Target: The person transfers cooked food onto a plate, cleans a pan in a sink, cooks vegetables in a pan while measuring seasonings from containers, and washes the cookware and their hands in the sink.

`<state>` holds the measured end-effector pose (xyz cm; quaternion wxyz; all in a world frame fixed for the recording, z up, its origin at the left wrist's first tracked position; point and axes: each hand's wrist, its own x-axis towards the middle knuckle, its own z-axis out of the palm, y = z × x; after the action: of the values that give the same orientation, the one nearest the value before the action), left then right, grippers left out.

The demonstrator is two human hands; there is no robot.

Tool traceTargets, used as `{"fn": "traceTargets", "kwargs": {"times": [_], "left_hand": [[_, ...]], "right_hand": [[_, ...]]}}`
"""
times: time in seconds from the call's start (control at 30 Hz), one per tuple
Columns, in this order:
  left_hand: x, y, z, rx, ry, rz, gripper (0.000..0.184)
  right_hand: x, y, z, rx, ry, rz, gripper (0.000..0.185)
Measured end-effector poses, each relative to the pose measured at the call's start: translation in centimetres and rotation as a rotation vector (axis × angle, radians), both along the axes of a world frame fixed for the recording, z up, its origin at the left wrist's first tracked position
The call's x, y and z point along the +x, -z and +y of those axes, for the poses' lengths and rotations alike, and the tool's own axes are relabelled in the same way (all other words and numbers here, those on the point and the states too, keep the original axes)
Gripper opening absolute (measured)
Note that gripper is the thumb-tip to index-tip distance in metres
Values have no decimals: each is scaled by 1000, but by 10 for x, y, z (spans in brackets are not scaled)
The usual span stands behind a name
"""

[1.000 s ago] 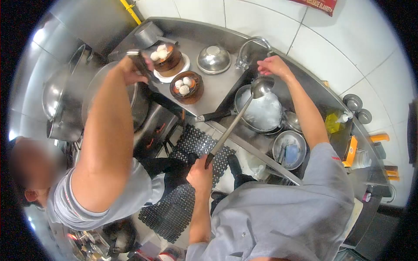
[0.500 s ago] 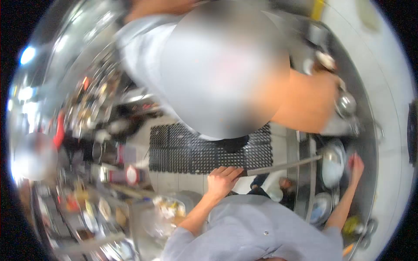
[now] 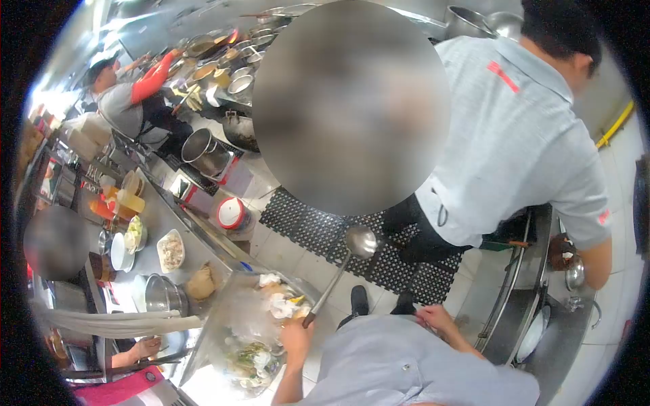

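My left hand [image 3: 296, 338] is closed round the dark grip end of a long-handled metal ladle [image 3: 332, 284]. The ladle slants up and away from me, and its round bowl [image 3: 361, 241] hangs over the black floor mat. Beside that hand is a bin lined with clear plastic [image 3: 237, 318], holding food scraps and crumpled white paper. My right hand [image 3: 437, 317] is at the front of my grey shirt [image 3: 393, 358], fingers bent together; what they hold, if anything, is hidden.
A co-worker in a grey shirt [image 3: 514, 135] stands ahead on the right, an arm at the metal sink counter [image 3: 575, 325]. On the left, a steel counter [image 3: 196, 250] bears bowls and a pot [image 3: 162, 296]. A perforated black mat [image 3: 311, 223] lies on the tiles.
The ladle has swung from the white basin on the right to over the floor mat. My right hand has left the sink side for my waist. The view has turned; the co-worker stands farther right.
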<state>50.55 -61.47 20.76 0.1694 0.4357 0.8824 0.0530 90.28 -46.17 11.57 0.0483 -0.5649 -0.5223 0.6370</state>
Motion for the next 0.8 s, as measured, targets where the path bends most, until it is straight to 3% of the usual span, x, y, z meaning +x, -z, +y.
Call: {"fn": "traceTargets", "kwargs": {"times": [0.03, 0.13, 0.17, 0.23, 0.27, 0.3, 0.37, 0.43, 0.5, 0.53, 0.57, 0.6, 0.8], "left_hand": [[-2, 7, -4, 61, -106, 12, 25], [0, -8, 33, 223, -365, -463, 36], [6, -14, 51, 231, -470, -450, 36], [15, -24, 89, 501, -403, -718, 40], [14, -21, 105, 419, -405, -848, 41], [14, 0, 118, 486, -327, -842, 43], [-12, -6, 137, 809, -172, -898, 36], [-66, -14, 141, 686, -406, -1251, 29], [-142, 23, 136, 961, -660, -1107, 25], [-177, 23, 131, 1058, -972, -965, 25], [-217, 34, 116, 1248, -987, -875, 25], [-247, 18, 114, 1379, -1168, -841, 27], [-385, -28, 108, 1701, -1170, -831, 23]], "right_hand": [[-58, -34, 22, 161, -320, -136, 30], [-177, -33, 48, 17, -365, 116, 29], [-215, -46, 56, -60, -409, 239, 27], [-278, -63, 65, -230, -225, 521, 31], [-301, -69, 72, -207, -177, 573, 35], [-324, -74, 82, -174, -107, 634, 42], [-352, -109, 112, -163, 58, 651, 40], [-367, -116, 144, -102, 153, 636, 38], [-366, -116, 196, -24, 171, 514, 38], [-365, -112, 220, 14, 146, 492, 38], [-366, -109, 241, 51, 121, 473, 38], [-369, -112, 258, 80, 79, 446, 38], [-397, -118, 339, 127, 1, 449, 37]]}}
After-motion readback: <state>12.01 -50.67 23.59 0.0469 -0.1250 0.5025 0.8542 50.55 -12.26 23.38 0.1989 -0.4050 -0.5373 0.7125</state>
